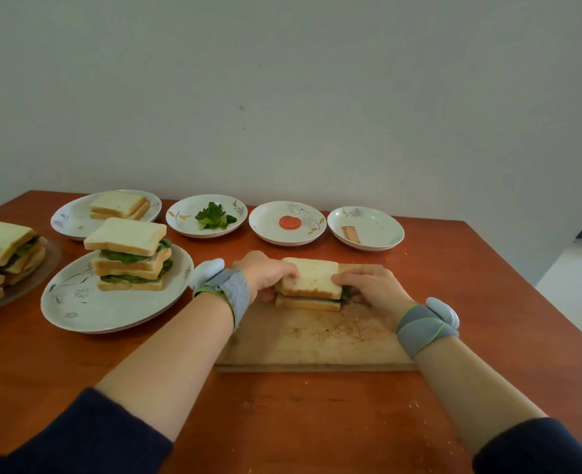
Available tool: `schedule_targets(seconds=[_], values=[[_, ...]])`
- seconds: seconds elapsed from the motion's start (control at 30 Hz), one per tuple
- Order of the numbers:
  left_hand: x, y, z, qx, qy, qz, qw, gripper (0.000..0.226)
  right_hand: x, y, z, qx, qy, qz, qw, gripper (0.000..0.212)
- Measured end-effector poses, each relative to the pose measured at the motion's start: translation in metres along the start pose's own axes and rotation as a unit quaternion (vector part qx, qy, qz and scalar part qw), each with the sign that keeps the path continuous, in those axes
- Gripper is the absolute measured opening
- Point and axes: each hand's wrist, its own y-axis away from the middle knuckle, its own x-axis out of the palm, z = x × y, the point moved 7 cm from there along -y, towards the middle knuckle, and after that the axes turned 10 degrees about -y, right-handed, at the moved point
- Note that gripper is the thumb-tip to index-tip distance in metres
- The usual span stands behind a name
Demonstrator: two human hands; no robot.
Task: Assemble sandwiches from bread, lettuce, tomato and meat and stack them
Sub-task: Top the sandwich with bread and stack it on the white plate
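The left hand [269,273] and right hand [368,285] are clamping the sandwich [308,280] from its left and right sides at the far end of the cutting board [317,340], stained wood stretching nearward, a plate [87,313] of stacked sandwiches [130,254] sitting just left, lettuce [345,291] peeking between two pale slices.

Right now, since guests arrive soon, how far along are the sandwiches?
Done: a stack of sandwiches on the large plate, and another pile at far left. In hand: left hand and right hand grip a sandwich on the cutting board, not yet stacked. Left: bread slices, some lettuce, one tomato slice and a little meat, probably enough for one more.
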Motion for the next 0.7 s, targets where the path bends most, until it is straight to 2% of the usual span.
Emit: schedule_targets(seconds=[0.23,0.5,0.7], values=[[0.006,0.000,-0.004,-0.033,0.060,0.039,0.997,0.023,-0.002,-0.005,-0.005,0.003,-0.007,0.000,1.000,0.034],[0.022,-0.008,0.001,-0.025,0.154,0.059,0.986,0.058,-0.006,-0.011,-0.011,0.012,-0.042,0.017,0.999,0.028],[0.032,-0.002,0.000,-0.017,0.203,0.106,0.973,0.049,-0.007,-0.014,-0.013,0.017,-0.050,0.010,0.999,0.031]])
